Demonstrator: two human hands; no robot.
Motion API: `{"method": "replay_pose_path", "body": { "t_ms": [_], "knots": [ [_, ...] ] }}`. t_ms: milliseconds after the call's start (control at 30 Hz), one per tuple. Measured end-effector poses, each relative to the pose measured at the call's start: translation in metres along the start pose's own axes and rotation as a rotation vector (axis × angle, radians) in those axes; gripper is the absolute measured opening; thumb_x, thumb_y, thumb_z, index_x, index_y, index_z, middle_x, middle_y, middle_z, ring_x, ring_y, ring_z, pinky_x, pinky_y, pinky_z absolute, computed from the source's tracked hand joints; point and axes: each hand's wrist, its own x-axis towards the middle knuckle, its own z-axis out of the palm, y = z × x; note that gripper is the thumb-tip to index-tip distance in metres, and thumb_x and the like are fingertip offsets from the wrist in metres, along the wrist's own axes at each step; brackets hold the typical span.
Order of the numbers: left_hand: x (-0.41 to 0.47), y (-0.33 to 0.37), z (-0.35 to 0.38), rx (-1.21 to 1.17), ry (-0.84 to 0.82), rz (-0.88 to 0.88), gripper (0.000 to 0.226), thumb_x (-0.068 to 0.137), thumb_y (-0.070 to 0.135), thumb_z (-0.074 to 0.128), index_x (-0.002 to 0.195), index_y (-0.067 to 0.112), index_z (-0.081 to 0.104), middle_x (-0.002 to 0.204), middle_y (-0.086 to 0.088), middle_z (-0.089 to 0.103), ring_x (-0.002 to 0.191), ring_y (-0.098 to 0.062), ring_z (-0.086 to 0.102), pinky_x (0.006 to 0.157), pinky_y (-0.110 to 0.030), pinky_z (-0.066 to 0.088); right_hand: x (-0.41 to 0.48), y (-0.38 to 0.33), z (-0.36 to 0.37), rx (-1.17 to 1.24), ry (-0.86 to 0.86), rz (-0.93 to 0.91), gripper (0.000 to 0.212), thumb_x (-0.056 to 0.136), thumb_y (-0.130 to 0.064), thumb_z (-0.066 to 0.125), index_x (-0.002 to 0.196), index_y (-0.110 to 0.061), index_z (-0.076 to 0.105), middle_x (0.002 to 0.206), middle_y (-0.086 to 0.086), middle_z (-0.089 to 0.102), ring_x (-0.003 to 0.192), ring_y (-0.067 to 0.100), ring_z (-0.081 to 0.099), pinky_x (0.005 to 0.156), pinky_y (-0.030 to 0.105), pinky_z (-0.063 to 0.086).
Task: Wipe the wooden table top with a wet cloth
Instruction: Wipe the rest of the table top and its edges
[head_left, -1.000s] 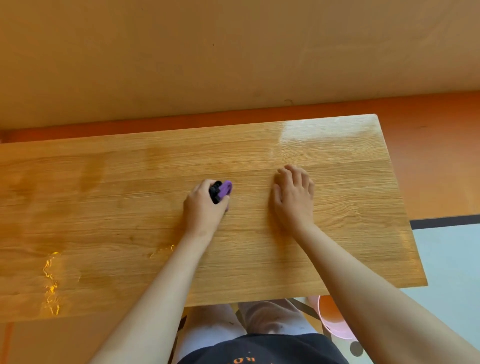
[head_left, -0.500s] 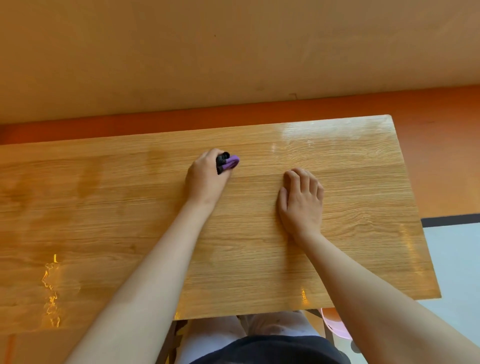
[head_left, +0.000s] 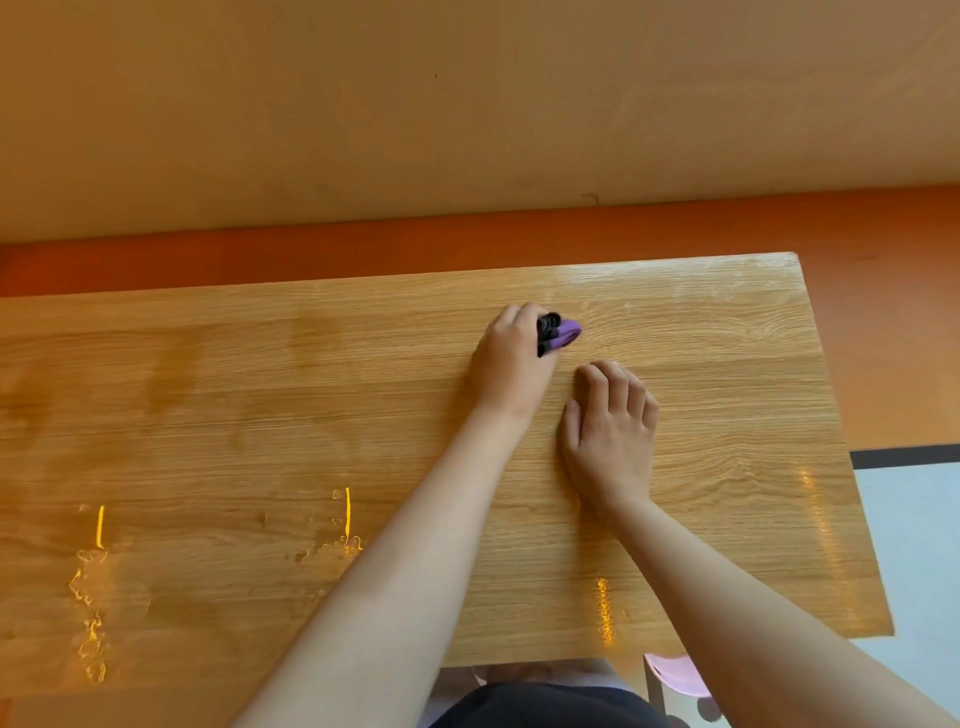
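- My left hand (head_left: 511, 364) is closed around the bunched purple-and-black wet cloth (head_left: 560, 332), pressing it to the far part of the wooden counter (head_left: 260, 452).
- My right hand (head_left: 610, 431) lies flat beside it, fingers together, bracing.
- Step in hand: the wiping stroke, mid-task as I judge.
- The next move likely calls for steady pressure toward the right end, which shows a pale sheen.

The tabletop (head_left: 727, 415) is honey-coloured wood with fine streaked grain and darker damp patches at the left. The cloth (head_left: 563, 332) is purple and black. Floor (head_left: 883, 312) orange, wall (head_left: 467, 104) tan.
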Motion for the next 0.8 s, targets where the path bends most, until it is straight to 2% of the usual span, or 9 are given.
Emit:
{"method": "replay_pose_path", "body": {
  "t_ms": [100,200,267,367,433,500,700,800],
  "knots": [
    [0.015,-0.006,-0.003,-0.045,0.078,-0.040,0.021,0.079,0.017,0.071,0.097,0.010,0.065,0.098,-0.006,0.063,0.088,-0.023,0.058,0.067,-0.022,0.036,-0.001,0.000,-0.001,0.009,0.008,0.001,0.041,0.087,-0.031,0.041,0.125,-0.017,0.049,0.134,0.001,0.047,0.127,0.021,0.035,0.105,0.036,0.022],
    [0.025,-0.041,-0.036,0.030,0.231,-0.124,0.021,0.081,0.017,0.071,0.100,0.009,0.064,0.101,-0.007,0.063,0.092,-0.022,0.057,0.071,-0.018,0.032,-0.001,0.000,-0.002,0.026,0.009,-0.003,0.041,0.087,-0.031,0.041,0.125,-0.017,0.049,0.133,0.001,0.046,0.127,0.021,0.034,0.105,0.036,0.021],
    [0.030,-0.065,-0.062,0.086,0.331,-0.226,0.024,0.082,0.015,0.070,0.103,0.009,0.062,0.107,-0.007,0.062,0.097,-0.022,0.057,0.074,-0.019,0.034,0.000,0.000,-0.002,0.026,-0.002,-0.002,0.041,0.088,-0.031,0.042,0.126,-0.017,0.048,0.134,0.000,0.046,0.128,0.021,0.034,0.106,0.036,0.021],
    [0.033,-0.082,-0.081,0.140,0.382,-0.331,0.027,0.083,0.016,0.069,0.107,0.009,0.060,0.113,-0.008,0.061,0.103,-0.022,0.056,0.077,-0.022,0.040,-0.001,0.000,-0.001,0.011,-0.022,-0.005,0.041,0.088,-0.032,0.041,0.127,-0.017,0.047,0.135,0.001,0.044,0.128,0.021,0.033,0.106,0.036,0.020],
    [0.035,-0.077,-0.075,0.147,0.359,-0.327,0.026,0.083,0.015,0.069,0.107,0.010,0.060,0.112,-0.008,0.060,0.102,-0.024,0.056,0.076,-0.026,0.041,-0.001,0.000,-0.001,0.013,-0.023,-0.003,0.041,0.088,-0.032,0.040,0.126,-0.017,0.047,0.135,0.000,0.044,0.128,0.021,0.033,0.106,0.036,0.020],
    [0.038,-0.061,-0.057,0.109,0.302,-0.267,0.025,0.082,0.015,0.070,0.105,0.010,0.062,0.108,-0.007,0.061,0.099,-0.023,0.056,0.074,-0.023,0.038,-0.001,0.000,-0.002,0.012,-0.014,-0.005,0.041,0.088,-0.032,0.040,0.126,-0.017,0.047,0.134,0.000,0.045,0.128,0.020,0.033,0.106,0.036,0.020],
    [0.056,0.017,0.015,-0.011,-0.025,0.036,0.020,0.080,0.018,0.068,0.099,0.012,0.066,0.100,-0.008,0.062,0.090,-0.027,0.058,0.068,-0.030,0.043,-0.001,0.001,0.001,0.013,0.018,-0.003,0.040,0.087,-0.030,0.044,0.125,-0.017,0.049,0.134,0.001,0.047,0.127,0.021,0.035,0.105,0.036,0.022],
    [0.063,0.022,0.026,0.021,0.004,0.053,0.019,0.081,0.018,0.067,0.099,0.011,0.063,0.102,-0.007,0.059,0.090,-0.026,0.056,0.066,-0.033,0.046,-0.002,0.001,0.001,0.023,0.031,-0.003,0.040,0.087,-0.030,0.045,0.125,-0.017,0.050,0.133,0.001,0.048,0.127,0.022,0.037,0.105,0.037,0.023]
  ]
}}
